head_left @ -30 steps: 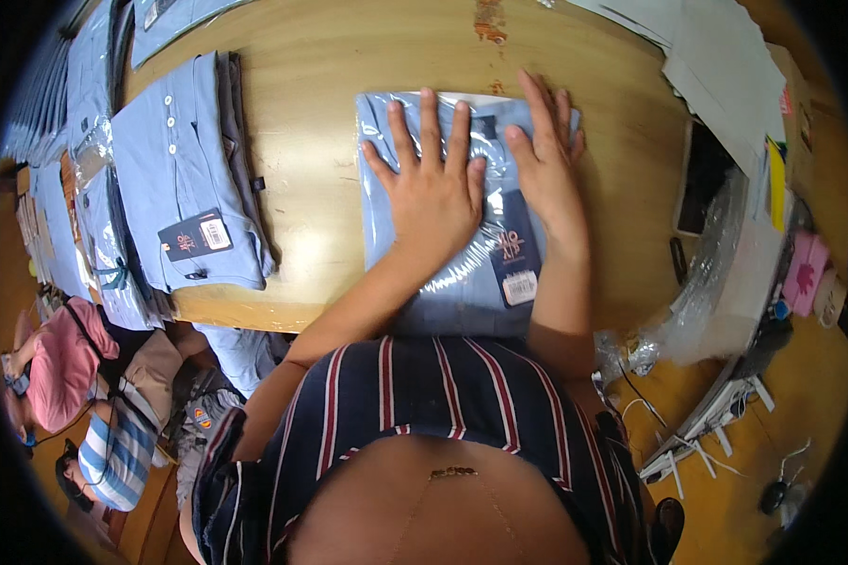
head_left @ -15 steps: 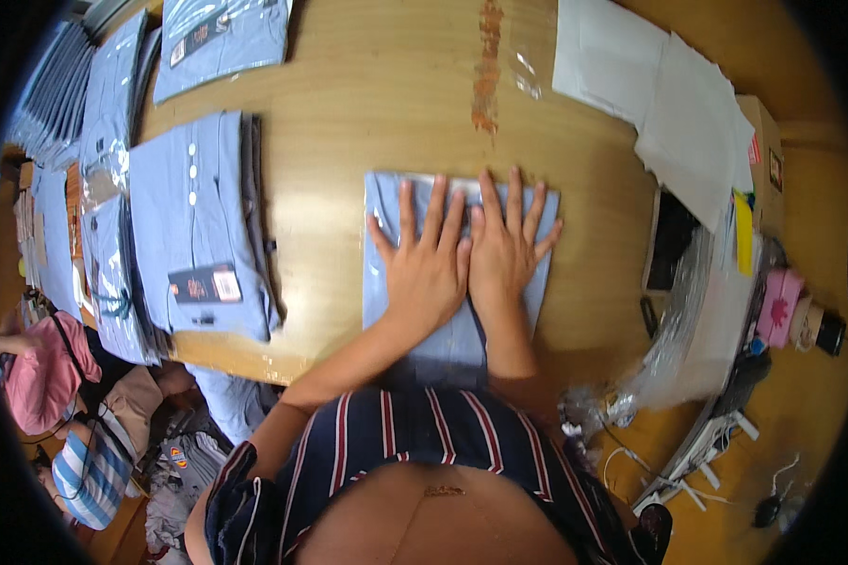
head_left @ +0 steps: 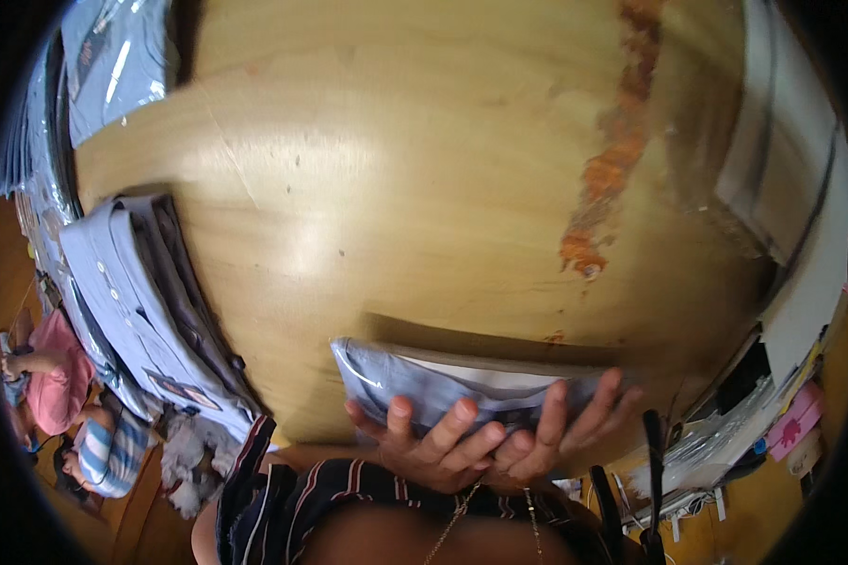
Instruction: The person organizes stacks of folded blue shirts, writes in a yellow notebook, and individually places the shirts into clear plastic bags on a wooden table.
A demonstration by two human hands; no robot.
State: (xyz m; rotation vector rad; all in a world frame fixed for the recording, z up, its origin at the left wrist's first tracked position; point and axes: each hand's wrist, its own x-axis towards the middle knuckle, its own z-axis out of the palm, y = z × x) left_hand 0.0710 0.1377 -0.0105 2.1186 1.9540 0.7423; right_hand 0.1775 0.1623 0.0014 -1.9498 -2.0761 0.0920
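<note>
Now I'm seeing both hands gripping the near edge of a bagged blue shirt (head_left: 443,381) at the table's (head_left: 424,188) near side. Left hand (head_left: 424,443) fingers are curling over it; right hand (head_left: 561,433) fingers likewise, spread. Shirt stack (head_left: 151,301) is lying far left.

A single head-worn fisheye view looks steeply down from close above the glossy yellow-brown wooden worktop (head_left: 396,188), which fills most of the frame and bends toward the rim. The wearer's striped-shirted torso and both hands enter at the lower edge, very near the lens.
</note>
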